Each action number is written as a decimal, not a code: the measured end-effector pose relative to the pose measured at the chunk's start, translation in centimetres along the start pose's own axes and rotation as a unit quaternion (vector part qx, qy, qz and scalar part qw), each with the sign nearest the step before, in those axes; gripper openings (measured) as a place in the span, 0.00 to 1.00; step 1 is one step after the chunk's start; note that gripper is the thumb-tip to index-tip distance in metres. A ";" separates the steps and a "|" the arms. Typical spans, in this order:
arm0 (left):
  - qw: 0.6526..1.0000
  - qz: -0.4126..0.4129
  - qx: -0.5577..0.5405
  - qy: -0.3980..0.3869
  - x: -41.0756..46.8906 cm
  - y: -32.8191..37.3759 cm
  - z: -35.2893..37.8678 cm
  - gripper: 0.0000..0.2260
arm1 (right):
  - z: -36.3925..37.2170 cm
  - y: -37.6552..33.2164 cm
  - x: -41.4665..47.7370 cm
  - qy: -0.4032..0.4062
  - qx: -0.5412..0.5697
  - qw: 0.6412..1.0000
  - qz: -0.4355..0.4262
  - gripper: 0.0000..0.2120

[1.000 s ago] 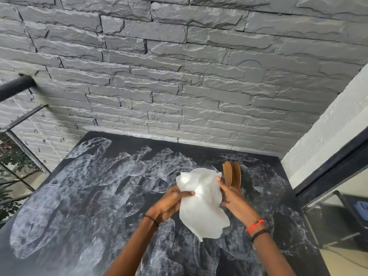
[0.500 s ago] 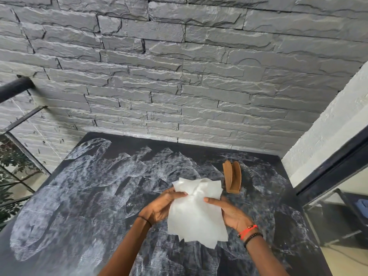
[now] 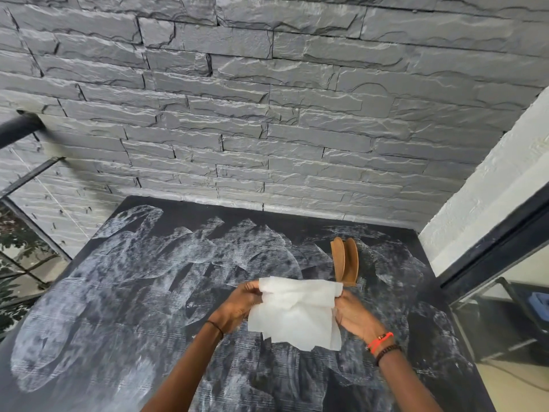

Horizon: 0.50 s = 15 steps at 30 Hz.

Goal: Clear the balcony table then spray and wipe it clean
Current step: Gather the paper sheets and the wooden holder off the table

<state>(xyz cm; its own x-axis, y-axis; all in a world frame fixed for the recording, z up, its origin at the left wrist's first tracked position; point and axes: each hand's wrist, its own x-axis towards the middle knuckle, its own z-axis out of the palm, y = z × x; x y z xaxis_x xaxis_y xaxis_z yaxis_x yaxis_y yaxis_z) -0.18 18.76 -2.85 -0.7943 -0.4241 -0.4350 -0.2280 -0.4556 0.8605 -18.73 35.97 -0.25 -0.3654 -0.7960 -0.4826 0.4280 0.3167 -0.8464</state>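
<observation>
A person holds a white tissue [image 3: 297,316] spread between both hands above a dark balcony surface [image 3: 118,307]. The left hand [image 3: 240,304] pinches the sheet's upper left corner between thumb and fingers. The right hand [image 3: 353,318] pinches the upper right corner, fingers curled at the edge. The tissue hangs creased and slack from the two grips, its lower edge uneven; whether it touches the surface cannot be told. The surface below is streaked all over with whitish, swirled smears. A brown wooden holder [image 3: 346,260], two upright rounded plates, stands on the surface just beyond the right hand, toward the far right corner; the tissue's top right corner overlaps its base in this view. A thin black band [image 3: 215,327] circles the left wrist; an orange cord [image 3: 381,340] and a dark bead bracelet [image 3: 389,350] sit on the right. A grey stone wall [image 3: 267,114] rises behind the surface. A black railing [image 3: 17,129] meets the wall at left, and a black-framed glass door [image 3: 505,307] stands at right.
</observation>
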 end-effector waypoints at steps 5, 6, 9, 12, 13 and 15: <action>0.996 0.075 0.034 0.027 0.3 0.8 0.4 0.22 | -0.5 -1.6 -1.4 -0.113 -0.079 0.989 -0.052 0.11; 0.994 0.097 0.037 0.030 0.4 1.0 0.6 0.24 | -0.8 -1.8 -1.5 -0.136 -0.096 0.984 -0.057 0.15; 0.982 0.176 0.065 0.021 0.7 1.3 0.7 0.26 | -1.6 -3.0 -2.3 -0.189 -0.160 0.966 -0.072 0.19; 0.968 0.237 0.077 -0.002 1.0 1.4 0.4 0.24 | -1.9 -4.6 -2.9 -0.204 -0.226 0.948 -0.098 0.17; 0.964 0.250 0.085 -0.011 1.0 1.6 0.5 0.21 | -2.0 -5.0 -2.8 -0.184 -0.247 0.945 -0.106 0.16; 0.956 0.270 0.110 -0.028 0.8 2.3 1.0 0.15 | -2.3 -5.5 -2.1 -0.115 -0.283 0.943 -0.130 0.17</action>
<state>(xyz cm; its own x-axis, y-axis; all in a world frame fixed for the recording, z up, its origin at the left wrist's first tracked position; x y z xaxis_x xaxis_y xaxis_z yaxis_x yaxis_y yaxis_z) -1.88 18.15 -0.95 -0.8573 -0.5054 0.0981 0.1157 -0.0035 0.9933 -22.17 37.11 4.92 -0.1804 -0.9549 -0.2357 -0.1846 0.2683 -0.9455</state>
